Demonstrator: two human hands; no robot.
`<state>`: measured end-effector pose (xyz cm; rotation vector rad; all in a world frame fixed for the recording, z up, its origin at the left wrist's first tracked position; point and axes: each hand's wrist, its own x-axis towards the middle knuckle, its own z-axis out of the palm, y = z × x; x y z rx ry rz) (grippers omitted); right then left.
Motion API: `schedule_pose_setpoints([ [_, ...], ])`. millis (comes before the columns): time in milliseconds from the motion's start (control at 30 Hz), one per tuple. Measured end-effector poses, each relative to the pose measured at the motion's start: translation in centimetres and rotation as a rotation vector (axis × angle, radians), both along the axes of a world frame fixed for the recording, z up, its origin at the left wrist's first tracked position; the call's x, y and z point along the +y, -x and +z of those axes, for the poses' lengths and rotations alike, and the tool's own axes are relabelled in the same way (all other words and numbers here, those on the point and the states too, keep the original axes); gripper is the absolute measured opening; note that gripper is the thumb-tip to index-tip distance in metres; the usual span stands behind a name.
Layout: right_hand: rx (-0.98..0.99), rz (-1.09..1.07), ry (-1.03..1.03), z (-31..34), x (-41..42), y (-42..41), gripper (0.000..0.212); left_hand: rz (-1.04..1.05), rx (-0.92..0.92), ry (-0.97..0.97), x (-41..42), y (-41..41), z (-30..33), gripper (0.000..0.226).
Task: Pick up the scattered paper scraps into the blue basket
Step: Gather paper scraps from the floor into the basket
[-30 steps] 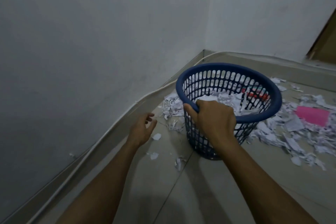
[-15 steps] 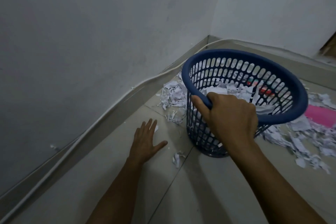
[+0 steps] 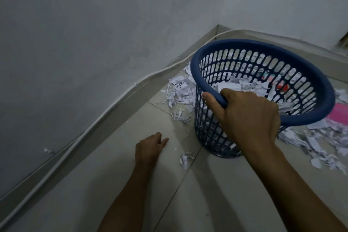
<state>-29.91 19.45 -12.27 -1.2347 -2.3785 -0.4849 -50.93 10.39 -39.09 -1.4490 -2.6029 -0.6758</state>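
Note:
The blue basket stands on the tiled floor near the room's corner, tilted toward me and partly filled with white scraps. My right hand is shut on its near rim. My left hand rests on the floor to the basket's left with its fingers curled in over scraps that lay there; they are hidden inside the hand. Torn paper scraps lie heaped between the basket and the wall. A small clump sits just right of my left hand, and more scraps spread to the basket's right.
A pink sheet lies among the scraps at the right edge. Something red shows inside the basket. A white cable runs along the foot of the grey wall on the left. Bare floor tiles lie between my forearms.
My left hand went from flat and spread on the floor to curled shut over the scraps beneath it. The basket has tipped a little more toward me in my right hand.

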Motion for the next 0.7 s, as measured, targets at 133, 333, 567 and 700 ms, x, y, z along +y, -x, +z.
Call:
schedule_pose_setpoints([
  [133, 0.012, -0.003, 0.008, 0.2, -0.1, -0.1, 0.061, 0.01, -0.001, 0.043, -0.2, -0.2, -0.1, 0.052],
  [333, 0.013, 0.011, 0.02, 0.2, -0.3, 0.0, 0.058, 0.112, -0.169, 0.072, -1.4, -0.7, 0.2, 0.071],
  [567, -0.009, 0.01, 0.045, 0.3, -0.2, -0.2, 0.062, 0.215, -0.5, -0.162, -2.0, 0.0, 1.9, 0.073],
  [700, 0.023, 0.036, 0.092, 0.6, -0.2, -0.4, 0.061, 0.125, -0.394, -0.342, -1.3, -0.6, 7.9, 0.064],
])
